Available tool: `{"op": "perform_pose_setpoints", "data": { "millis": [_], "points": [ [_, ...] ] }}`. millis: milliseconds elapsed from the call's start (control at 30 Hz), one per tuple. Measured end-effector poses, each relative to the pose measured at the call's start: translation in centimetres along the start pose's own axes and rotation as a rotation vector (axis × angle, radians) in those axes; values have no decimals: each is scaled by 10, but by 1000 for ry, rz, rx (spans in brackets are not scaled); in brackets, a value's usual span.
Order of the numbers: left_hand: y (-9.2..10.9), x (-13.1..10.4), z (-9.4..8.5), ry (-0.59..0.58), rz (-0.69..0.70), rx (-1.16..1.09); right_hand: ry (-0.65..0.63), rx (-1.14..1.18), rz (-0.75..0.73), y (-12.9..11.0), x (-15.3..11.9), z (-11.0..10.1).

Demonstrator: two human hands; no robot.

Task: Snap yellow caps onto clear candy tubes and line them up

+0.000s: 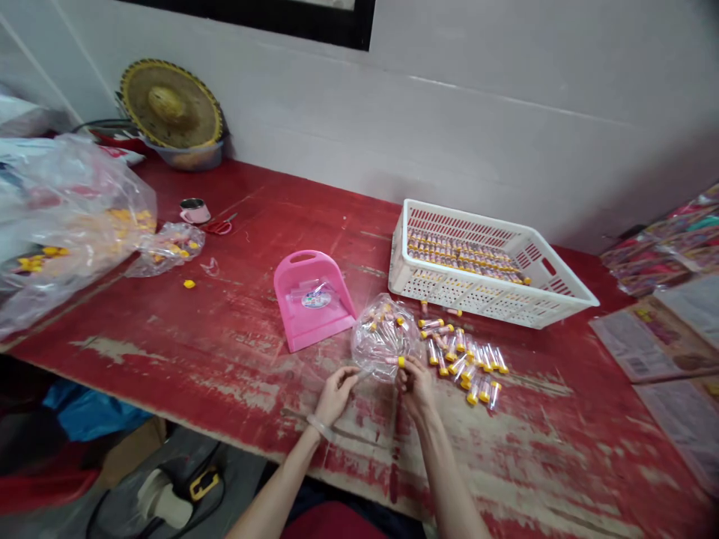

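My right hand (pixel 414 383) is closed, its fingertips on a small clear tube (pixel 390 361) with a yellow cap and something pink inside. To its left, my left hand (pixel 335 391) pinches something thin and clear that I cannot make out. Just beyond both hands lies a crinkled clear plastic bag (pixel 375 340) with yellow-capped pieces in it. Right of my right hand, several yellow-capped tubes (pixel 461 367) are scattered on the table. A pink dustpan-shaped scoop (pixel 314 329), with clear pieces and a label inside, rests left of the bag.
A white perforated crate (pixel 477 303) holding rows of tubes stands at the back right. Large plastic bags (pixel 84 217) with yellow caps, a pink mug (pixel 194 212) and red scissors (pixel 219 227) are on the left. Printed cartons (pixel 651 340) line the right edge.
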State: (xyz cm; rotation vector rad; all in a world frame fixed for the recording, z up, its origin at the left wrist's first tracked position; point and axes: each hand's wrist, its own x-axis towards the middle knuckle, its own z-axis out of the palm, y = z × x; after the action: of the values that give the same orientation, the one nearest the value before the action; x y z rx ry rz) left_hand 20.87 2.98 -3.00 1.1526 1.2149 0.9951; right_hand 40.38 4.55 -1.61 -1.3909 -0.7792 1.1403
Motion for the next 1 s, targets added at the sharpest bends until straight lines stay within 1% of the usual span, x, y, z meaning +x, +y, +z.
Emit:
{"op": "perform_pose_setpoints", "data": {
  "millis": [67, 100, 200, 267, 467, 567, 667, 733, 867, 933, 1000],
  "points": [
    [4, -4, 7, -44, -49, -37, -86, 305, 155, 1, -21, -4],
    [5, -5, 9, -67, -59, -43, -116, 412, 218, 2, -29, -3],
    [10, -3, 12, -144, -56, -56, -171, 504, 327, 4, -42, 2],
    [11, -2, 12, -150, -68, -90, -210, 512, 366, 5, -46, 6],
    [3, -4, 10, -34, -172, -232, -280, 484, 377, 14, -50, 11],
    [1, -4, 10, 5, -245, -277, -290, 455, 398, 18, -52, 13],
    [5, -4, 10, -4, -288, -290, -276, 455, 423, 21, -55, 15],
    [8, -4, 11, -21, -270, -300, -259, 462, 419, 23, -57, 16],
    [16, -7, 11, -65, -176, -280, -234, 426, 424, 28, -59, 18],
    [20, -10, 9, -60, -124, -193, -210, 368, 413, 32, -59, 17],
    [24, -12, 7, -12, -41, -29, -143, 277, 370, 37, -59, 16]
  ]
}}
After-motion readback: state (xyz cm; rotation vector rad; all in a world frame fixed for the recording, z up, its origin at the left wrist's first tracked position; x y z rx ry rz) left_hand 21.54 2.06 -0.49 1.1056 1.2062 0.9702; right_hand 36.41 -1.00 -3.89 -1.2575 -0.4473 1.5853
